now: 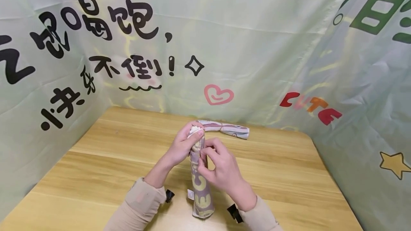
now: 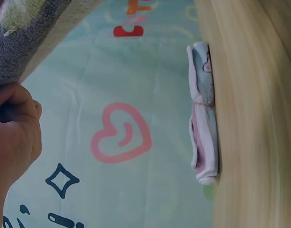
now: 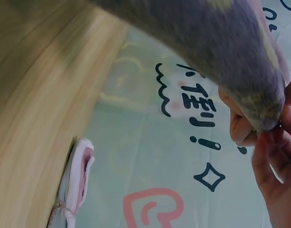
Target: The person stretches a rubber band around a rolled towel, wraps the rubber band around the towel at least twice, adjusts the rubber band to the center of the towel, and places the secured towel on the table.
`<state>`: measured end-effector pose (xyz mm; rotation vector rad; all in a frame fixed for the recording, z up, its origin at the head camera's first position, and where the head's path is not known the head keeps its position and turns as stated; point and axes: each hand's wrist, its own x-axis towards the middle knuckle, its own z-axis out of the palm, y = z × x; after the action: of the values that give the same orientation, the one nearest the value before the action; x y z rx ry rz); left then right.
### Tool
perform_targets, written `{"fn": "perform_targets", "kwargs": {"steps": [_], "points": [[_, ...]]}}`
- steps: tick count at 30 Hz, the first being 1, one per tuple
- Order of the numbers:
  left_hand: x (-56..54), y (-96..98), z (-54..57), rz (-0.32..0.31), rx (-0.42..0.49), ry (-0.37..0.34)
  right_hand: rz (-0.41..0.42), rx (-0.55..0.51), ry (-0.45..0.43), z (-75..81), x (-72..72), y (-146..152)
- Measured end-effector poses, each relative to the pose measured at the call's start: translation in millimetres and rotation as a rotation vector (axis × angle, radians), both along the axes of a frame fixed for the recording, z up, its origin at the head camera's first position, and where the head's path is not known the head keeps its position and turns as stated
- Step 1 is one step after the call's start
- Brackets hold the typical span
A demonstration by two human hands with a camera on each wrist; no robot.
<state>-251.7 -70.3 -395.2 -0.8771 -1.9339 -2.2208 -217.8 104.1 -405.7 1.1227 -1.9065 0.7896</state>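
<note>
A rolled towel (image 1: pixel 202 188), grey-purple with pale yellow letters, slants away from me over the table. My left hand (image 1: pixel 186 142) grips its far end, thumb lying across the top near a white edge. On the right side of the roll, just below, the right hand (image 1: pixel 221 165) pinches at the cloth with thumb and curled fingers. In the right wrist view the fingertips (image 3: pixel 273 140) meet at the narrowed end of the towel; what thin part they pinch there I cannot tell. A white label (image 1: pixel 191 194) sticks out near the roll's lower end.
Behind the hands, a second rolled towel (image 1: pixel 236 130), white with pink and grey, lies on the wooden table (image 1: pixel 135 142) with a thin band round its middle. Printed cloth walls (image 1: pixel 257 63) rise along the table's back and sides. Small black pieces (image 1: pixel 235 213) show beside both cuffs.
</note>
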Motion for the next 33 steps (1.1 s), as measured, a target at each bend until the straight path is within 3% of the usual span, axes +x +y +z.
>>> {"fn": "perform_targets", "kwargs": {"steps": [5, 10, 18, 21, 24, 28, 31, 33], "points": [[-2.4, -6.0, 1.5, 0.043, 0.058, -0.007, 0.014, -0.015, 0.044, -0.2, 3.9, -6], [-4.7, -12.2, 6.4, 0.060, 0.118, 0.016, 0.096, -0.048, -0.036, -2.5, 5.7, -13], [-0.1, -20.9, 12.3, -0.028, 0.032, 0.056, 0.218, -0.147, -0.194, -10.8, -1.8, -10], [1.2, -23.4, 13.7, -0.062, 0.004, 0.073, 0.293, -0.191, -0.303, -11.7, -5.1, -4], [0.8, -24.1, 14.5, -0.124, -0.011, 0.079, 0.307, -0.229, -0.483, -12.0, -7.5, 3], [-1.0, -25.2, 13.0, -0.181, -0.003, 0.080, 0.314, -0.157, -0.705, -11.6, -8.4, 9], [-2.9, -27.4, 11.8, -0.152, -0.017, 0.113, 0.325, -0.091, -0.799, -9.8, -7.0, 10], [-4.7, -29.3, 11.2, -0.111, -0.057, 0.143, 0.289, -0.087, -0.820, -8.1, -6.0, 9]]}}
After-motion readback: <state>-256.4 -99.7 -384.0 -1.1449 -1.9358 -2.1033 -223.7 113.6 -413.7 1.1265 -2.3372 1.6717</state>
